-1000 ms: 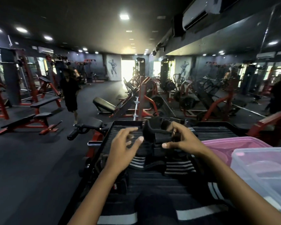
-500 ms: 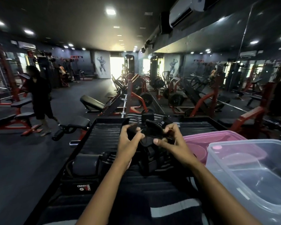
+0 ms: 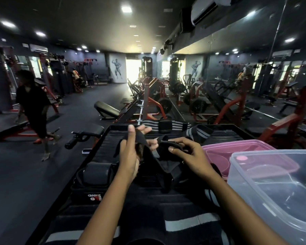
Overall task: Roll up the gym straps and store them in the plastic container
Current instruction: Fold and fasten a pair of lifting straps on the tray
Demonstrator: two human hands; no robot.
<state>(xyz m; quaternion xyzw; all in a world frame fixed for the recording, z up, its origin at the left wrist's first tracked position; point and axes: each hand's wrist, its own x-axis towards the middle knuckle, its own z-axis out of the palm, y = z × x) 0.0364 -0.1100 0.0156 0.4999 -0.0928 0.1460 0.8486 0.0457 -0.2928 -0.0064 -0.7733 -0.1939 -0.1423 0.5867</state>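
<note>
Strap point(image 3: 163, 162): a black gym strap, held above the desk point(image 3: 224, 137) between both hands, directly ahead of the person and left of the container point(image 3: 272, 184).

1. Desk. A dark ribbed surface. It carries further straps: striped wraps point(image 3: 198, 132) at the far edge and a padded cuff point(image 3: 95, 174) at near left. None of these is rolled.
2. Container. Clear plastic, lid off, at the right edge of the desk. No strap is visible in it. A pink lid point(image 3: 237, 147) lies just behind it, partly under it.
3. Strap. The long axis runs roughly left to right between the hands. A loose length hangs from the middle down onto the desk. One end is laid over the left hand; the other end forms a curved loop in the right hand.
4. Left hand point(image 3: 129, 156). Palm turned inward and raised. The fingers point(image 3: 131, 137) are nearly straight, with the strap end draped across them; the thumb is hidden, so a pinch cannot be confirmed.
5. Right hand point(image 3: 189, 152). The fingers are curled around the loop and grip it, thumb point(image 3: 175, 149) against its underside.

Assessment: rolling is at its start. The right hand is nearer the container, so it is better placed to deposit the roll.
</note>
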